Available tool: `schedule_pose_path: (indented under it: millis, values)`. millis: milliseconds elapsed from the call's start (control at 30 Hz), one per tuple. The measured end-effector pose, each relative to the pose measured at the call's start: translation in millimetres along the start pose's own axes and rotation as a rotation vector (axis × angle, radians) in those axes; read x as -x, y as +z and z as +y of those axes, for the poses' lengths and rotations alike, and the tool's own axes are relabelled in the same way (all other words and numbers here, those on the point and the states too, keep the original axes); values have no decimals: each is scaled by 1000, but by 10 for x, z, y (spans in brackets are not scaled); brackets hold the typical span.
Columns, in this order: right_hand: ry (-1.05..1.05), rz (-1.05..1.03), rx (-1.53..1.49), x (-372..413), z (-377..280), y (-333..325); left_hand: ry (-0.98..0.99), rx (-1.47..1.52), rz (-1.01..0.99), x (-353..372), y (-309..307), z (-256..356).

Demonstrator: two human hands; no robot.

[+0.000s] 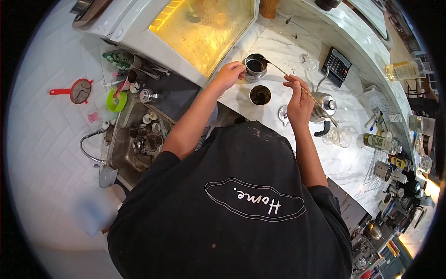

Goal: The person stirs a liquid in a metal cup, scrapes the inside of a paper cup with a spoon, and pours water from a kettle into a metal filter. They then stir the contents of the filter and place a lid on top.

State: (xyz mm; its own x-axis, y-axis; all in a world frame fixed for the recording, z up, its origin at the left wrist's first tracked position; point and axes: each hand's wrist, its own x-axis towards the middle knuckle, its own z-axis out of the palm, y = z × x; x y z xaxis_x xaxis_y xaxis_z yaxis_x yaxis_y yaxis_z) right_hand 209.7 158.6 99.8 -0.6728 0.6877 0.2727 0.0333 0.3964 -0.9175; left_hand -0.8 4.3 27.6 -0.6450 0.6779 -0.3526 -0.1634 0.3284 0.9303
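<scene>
My left hand is closed at the left side of a small metal cup of dark liquid, its fingertips pinching the cup's edge or handle. Between the fingers of my right hand is a long thin stirring spoon, slanted so that its far end reaches the cup's rim. A second round cup with dark, wet-looking contents stands just nearer to me. Right of my right hand is a steel gooseneck kettle with a black handle.
A calculator lies on the marble counter beyond the kettle. A glass-fronted, lit cabinet stands at the left. Glass jars and bottles are to the right. The sink at left holds several cups.
</scene>
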Motion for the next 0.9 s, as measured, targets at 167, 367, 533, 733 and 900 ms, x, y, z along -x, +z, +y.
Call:
schedule_pose_path:
  millis: [167,367,533,733,900]
  values:
    - [-20,-53,6,-27,-2,-47,-62,-69,-45,3,-37,41]
    - [-83,-148,23,-49,99,-62,-17,-83,-61,37,-11,-9]
    - [-160,-210,48,-167,199,62,-21,-109,-32,65,-6,15]
    - [-242,-230,143,-205,111,94,50,-91,17,158,51,28]
    - [-206,-262,161,-217,149,53,74,-126,49,187,98,66]
